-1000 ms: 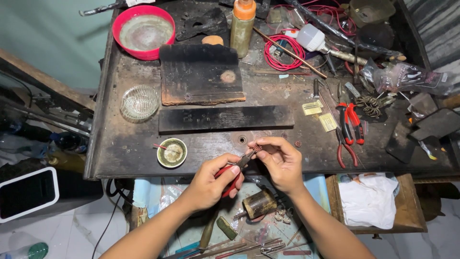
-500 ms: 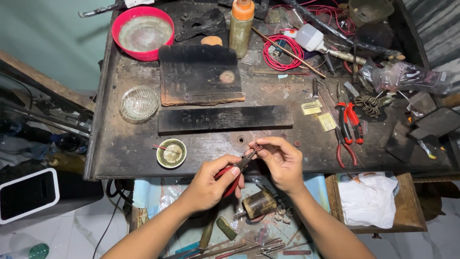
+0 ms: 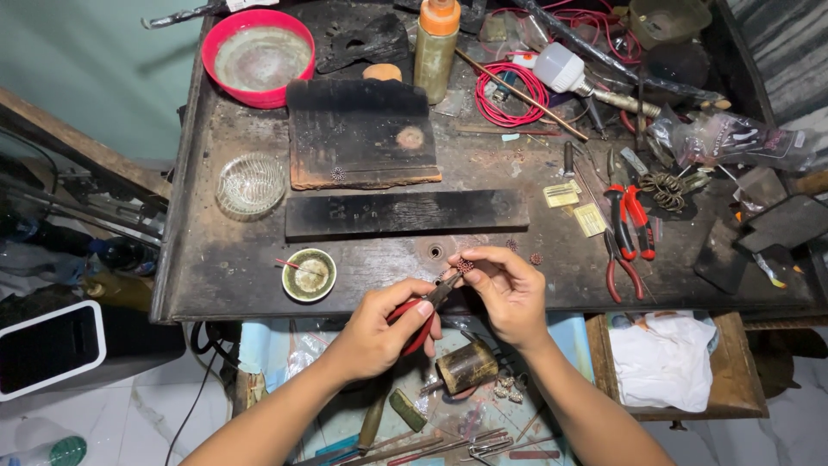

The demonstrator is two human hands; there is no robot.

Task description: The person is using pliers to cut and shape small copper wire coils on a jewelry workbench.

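Observation:
My left hand (image 3: 379, 332) grips red-handled pliers (image 3: 420, 312) at the near edge of a dark, scorched workbench (image 3: 216, 276). The plier jaws point up and right toward a small round beaded metal piece (image 3: 465, 265). My right hand (image 3: 509, 289) pinches that piece between thumb and fingertips, just over the bench edge. The two hands nearly touch. A small round dish (image 3: 310, 275) with a thin red stick in it sits on the bench to the left of my left hand.
On the bench: a red bowl (image 3: 257, 56), a glass dish (image 3: 251, 185), a charred block (image 3: 362, 134), a dark bar (image 3: 405, 213), an orange-capped bottle (image 3: 436, 47), coiled red wire (image 3: 504, 93), more red pliers (image 3: 628, 229). An open drawer with white cloth (image 3: 664, 358) lies right; tools lie below.
Both hands stay in place at the bench edge; only slight finger adjustments around the small piece.

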